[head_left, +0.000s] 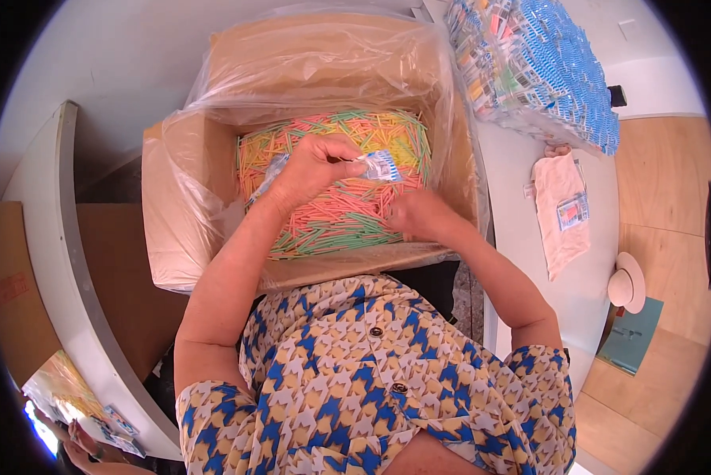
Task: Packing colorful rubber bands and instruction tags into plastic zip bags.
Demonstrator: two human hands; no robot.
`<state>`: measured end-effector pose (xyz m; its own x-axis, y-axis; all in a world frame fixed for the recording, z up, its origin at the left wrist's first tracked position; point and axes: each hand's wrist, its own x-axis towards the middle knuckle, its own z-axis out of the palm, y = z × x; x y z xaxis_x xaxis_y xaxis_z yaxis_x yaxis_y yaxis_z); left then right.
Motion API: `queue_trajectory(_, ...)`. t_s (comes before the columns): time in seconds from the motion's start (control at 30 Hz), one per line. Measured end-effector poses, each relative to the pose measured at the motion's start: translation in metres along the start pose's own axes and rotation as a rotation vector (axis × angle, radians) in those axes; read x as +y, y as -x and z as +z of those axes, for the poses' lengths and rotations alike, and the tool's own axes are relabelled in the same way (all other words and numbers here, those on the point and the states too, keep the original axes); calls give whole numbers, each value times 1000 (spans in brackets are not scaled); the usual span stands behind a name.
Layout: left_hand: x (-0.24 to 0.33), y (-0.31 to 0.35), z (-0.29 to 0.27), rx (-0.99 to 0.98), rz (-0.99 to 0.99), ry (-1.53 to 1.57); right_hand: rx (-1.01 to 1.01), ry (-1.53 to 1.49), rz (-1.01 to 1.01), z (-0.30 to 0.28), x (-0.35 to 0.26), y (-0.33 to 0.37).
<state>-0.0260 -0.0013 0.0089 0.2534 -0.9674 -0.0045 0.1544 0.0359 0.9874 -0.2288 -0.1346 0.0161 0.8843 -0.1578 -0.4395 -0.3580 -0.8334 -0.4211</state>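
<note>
My left hand (320, 168) is above the open cardboard box (161, 229), its thumb and fingers pinching a small clear packet (382, 166) with blue stripes. Thin coloured sticks (347, 207) in pink, yellow, orange and green fill the box in a loose heap. Low over the heap, on the right, is my right hand (425, 217), its fingers curled in; whatever they hold is hidden. Partly covered by my left wrist, another clear and blue packet (274, 172) lies on the sticks.
Clear plastic film (324, 55) lines the box. Right of it, a white table (514, 206) bears a big bag of blue-striped packets (541, 75) and a pink cloth (560, 214) with a packet on it. At lower left, another person's hand (78, 443) shows beside a curved white panel.
</note>
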Motion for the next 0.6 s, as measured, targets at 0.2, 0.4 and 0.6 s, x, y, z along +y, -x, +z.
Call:
queue_trajectory(0.2, 9, 2, 5, 54, -20, 124, 237, -568, 107, -34, -9, 9)
queue_trajectory(0.4, 5, 2, 3, 5, -21, 64, 269, -1335, 121, -102, -52, 9)
queue_trajectory(0.6, 6, -2, 4, -32, -23, 37, 368, -1219, 126, -95, -59, -15)
